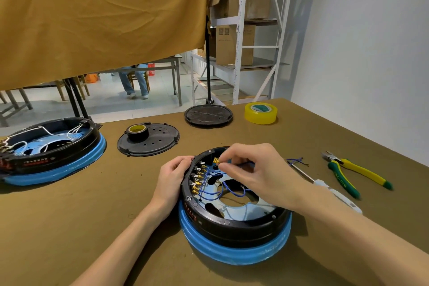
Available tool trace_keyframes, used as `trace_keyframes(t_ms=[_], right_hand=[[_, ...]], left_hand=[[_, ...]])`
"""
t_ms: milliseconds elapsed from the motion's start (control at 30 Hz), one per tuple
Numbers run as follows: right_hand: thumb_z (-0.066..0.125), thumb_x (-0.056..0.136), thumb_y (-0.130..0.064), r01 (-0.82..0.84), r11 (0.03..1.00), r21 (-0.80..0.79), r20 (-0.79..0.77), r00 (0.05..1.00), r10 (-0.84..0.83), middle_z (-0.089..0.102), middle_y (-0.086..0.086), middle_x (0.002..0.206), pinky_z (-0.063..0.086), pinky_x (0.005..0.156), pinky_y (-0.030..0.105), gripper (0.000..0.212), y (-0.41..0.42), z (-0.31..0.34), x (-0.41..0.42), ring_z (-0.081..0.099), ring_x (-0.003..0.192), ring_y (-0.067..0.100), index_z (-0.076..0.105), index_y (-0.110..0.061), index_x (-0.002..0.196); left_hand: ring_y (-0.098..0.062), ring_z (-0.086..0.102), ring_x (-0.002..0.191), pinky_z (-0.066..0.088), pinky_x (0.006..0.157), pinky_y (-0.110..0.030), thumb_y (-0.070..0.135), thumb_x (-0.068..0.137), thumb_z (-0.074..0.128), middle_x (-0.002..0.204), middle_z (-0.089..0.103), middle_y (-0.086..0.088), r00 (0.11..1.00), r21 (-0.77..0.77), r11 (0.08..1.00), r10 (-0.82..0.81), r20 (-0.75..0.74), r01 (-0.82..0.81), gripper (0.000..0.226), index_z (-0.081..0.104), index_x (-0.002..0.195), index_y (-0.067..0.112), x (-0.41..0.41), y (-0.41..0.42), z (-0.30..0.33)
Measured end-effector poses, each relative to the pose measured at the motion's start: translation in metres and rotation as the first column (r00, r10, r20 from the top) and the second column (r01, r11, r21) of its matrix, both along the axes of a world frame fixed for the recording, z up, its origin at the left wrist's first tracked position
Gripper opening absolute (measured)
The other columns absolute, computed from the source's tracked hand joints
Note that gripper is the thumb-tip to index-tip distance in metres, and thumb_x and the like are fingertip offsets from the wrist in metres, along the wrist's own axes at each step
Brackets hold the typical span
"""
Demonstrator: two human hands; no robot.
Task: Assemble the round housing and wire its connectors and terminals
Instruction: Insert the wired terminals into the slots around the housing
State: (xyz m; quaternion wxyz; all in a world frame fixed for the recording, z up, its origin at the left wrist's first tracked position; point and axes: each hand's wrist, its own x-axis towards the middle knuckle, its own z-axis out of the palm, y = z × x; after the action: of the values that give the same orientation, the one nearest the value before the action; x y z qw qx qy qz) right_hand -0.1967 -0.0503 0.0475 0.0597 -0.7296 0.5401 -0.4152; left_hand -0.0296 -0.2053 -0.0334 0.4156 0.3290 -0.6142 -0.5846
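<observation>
Nearest the camera, two bare forearms reach up from the bottom edge to a round black housing on a blue ring base point(234, 223), which sits on the olive-brown counter point(69, 216) right of centre and close to its near edge.

At far left a second round black housing with white wires on a blue base point(51, 148) stands by the counter's left rear edge, partly cut off by the frame. Right of it lies a flat black perforated round cover point(160, 140) carrying a roll of black tape with a yellow core point(137, 132). A wide stretch of bare counter lies between these and the forearms.

The left hand point(173, 175) curls its fingers round the housing's left rim and grips it. Inside that rim a column of brass screw terminals point(197, 181) shows, with thin blue wires point(213, 187) looping from them over a pale blue inner plate with dark cut-outs. The right hand point(253, 169) hovers over the housing's far side, thumb and forefinger pinching a small brass terminal point(216, 160) on the end of a blue wire.

Behind, at the counter's rear edge, rest a black ribbed round lid point(208, 115) and a yellow roll of clear tape point(261, 112). Right of the housing lie a white-handled screwdriver point(325, 187), loose blue wire pieces point(296, 161), and green-and-yellow pliers point(355, 174), with open counter beyond them toward the right edge.
</observation>
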Motion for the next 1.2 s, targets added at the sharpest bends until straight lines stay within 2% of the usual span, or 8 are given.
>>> trace_keyframes(t_ms=[67, 167, 233, 333, 467, 533, 900, 1200], right_hand=[[0.068, 0.099, -0.021, 0.012, 0.996, 0.087, -0.038, 0.999, -0.009, 0.071, -0.010, 0.085, 0.052, 0.072, 0.029, 0.008, -0.011, -0.004, 0.004, 0.066, 0.082, 0.013, 0.075, -0.018, 0.101], [0.069, 0.096, -0.025, 0.079, 0.975, 0.207, -0.159, 0.986, -0.046, 0.069, -0.011, 0.086, 0.049, 0.073, 0.021, 0.011, -0.027, -0.008, 0.010, 0.062, 0.083, 0.005, 0.079, -0.021, 0.095], [0.070, 0.096, -0.028, 0.125, 0.960, 0.249, -0.225, 0.972, -0.069, 0.069, -0.011, 0.086, 0.053, 0.076, 0.026, 0.014, -0.035, -0.009, 0.015, 0.062, 0.081, 0.005, 0.082, -0.021, 0.095], [0.066, 0.098, -0.034, 0.245, 0.949, 0.197, -0.310, 0.934, -0.177, 0.075, -0.007, 0.087, 0.057, 0.076, 0.036, 0.019, -0.041, -0.010, 0.021, 0.066, 0.080, 0.010, 0.082, -0.024, 0.099], [0.058, 0.101, -0.043, 0.363, 0.921, 0.143, -0.480, 0.839, -0.257, 0.075, -0.007, 0.091, 0.049, 0.067, 0.030, 0.026, -0.042, -0.012, 0.030, 0.067, 0.082, 0.015, 0.080, -0.030, 0.101], [0.057, 0.102, -0.043, 0.376, 0.913, 0.158, -0.538, 0.808, -0.240, 0.074, -0.005, 0.093, 0.052, 0.071, 0.032, 0.027, -0.043, -0.015, 0.034, 0.067, 0.086, 0.019, 0.079, -0.027, 0.101], [0.053, 0.104, -0.041, 0.364, 0.923, 0.127, -0.482, 0.836, -0.264, 0.074, -0.008, 0.095, 0.051, 0.072, 0.031, 0.028, -0.042, -0.025, 0.036, 0.066, 0.088, 0.016, 0.079, -0.030, 0.106], [0.053, 0.104, -0.041, 0.371, 0.916, 0.154, -0.495, 0.831, -0.254, 0.074, -0.008, 0.088, 0.055, 0.073, 0.035, 0.031, -0.039, -0.027, 0.035, 0.065, 0.083, 0.015, 0.079, -0.026, 0.097]], left_hand=[[-0.024, 0.073, 0.091, 0.056, 0.077, -0.036, 0.019, 0.105, 0.055, 0.096, 0.079, -0.008, 1.000, 0.010, 1.000, 0.002, -0.006, -0.002, 0.024, 0.078, 0.102, 0.015, 0.000, 0.000, 0.000], [-0.022, 0.074, 0.088, 0.058, 0.072, -0.030, 0.019, 0.105, 0.055, 0.094, 0.079, -0.008, 1.000, 0.010, 1.000, 0.000, -0.008, 0.000, 0.024, 0.078, 0.102, 0.015, 0.000, -0.001, -0.001], [-0.021, 0.074, 0.087, 0.058, 0.070, -0.028, 0.019, 0.105, 0.055, 0.094, 0.079, -0.008, 1.000, 0.009, 1.000, -0.008, -0.013, 0.008, 0.023, 0.078, 0.102, 0.015, 0.000, -0.001, -0.001], [-0.019, 0.074, 0.087, 0.058, 0.072, -0.028, 0.020, 0.104, 0.055, 0.094, 0.079, -0.006, 1.000, 0.004, 1.000, -0.010, -0.011, 0.011, 0.023, 0.078, 0.101, 0.018, 0.001, -0.001, -0.001], [-0.017, 0.075, 0.086, 0.059, 0.070, -0.025, 0.020, 0.105, 0.055, 0.093, 0.079, -0.005, 1.000, 0.000, 1.000, -0.015, -0.014, 0.015, 0.023, 0.077, 0.100, 0.019, 0.000, 0.000, 0.000], [-0.017, 0.074, 0.087, 0.060, 0.072, -0.026, 0.019, 0.104, 0.055, 0.094, 0.079, -0.006, 1.000, 0.009, 1.000, -0.016, -0.019, 0.016, 0.023, 0.077, 0.101, 0.018, 0.000, 0.000, 0.000], [-0.015, 0.073, 0.086, 0.059, 0.073, -0.025, 0.018, 0.105, 0.053, 0.094, 0.078, -0.005, 1.000, 0.021, 1.000, -0.018, -0.025, 0.019, 0.023, 0.076, 0.102, 0.017, 0.000, 0.000, 0.001], [-0.011, 0.074, 0.083, 0.058, 0.068, -0.021, 0.018, 0.105, 0.053, 0.091, 0.078, -0.002, 1.000, 0.021, 1.000, -0.018, -0.025, 0.018, 0.023, 0.076, 0.101, 0.017, -0.001, 0.000, 0.001]])
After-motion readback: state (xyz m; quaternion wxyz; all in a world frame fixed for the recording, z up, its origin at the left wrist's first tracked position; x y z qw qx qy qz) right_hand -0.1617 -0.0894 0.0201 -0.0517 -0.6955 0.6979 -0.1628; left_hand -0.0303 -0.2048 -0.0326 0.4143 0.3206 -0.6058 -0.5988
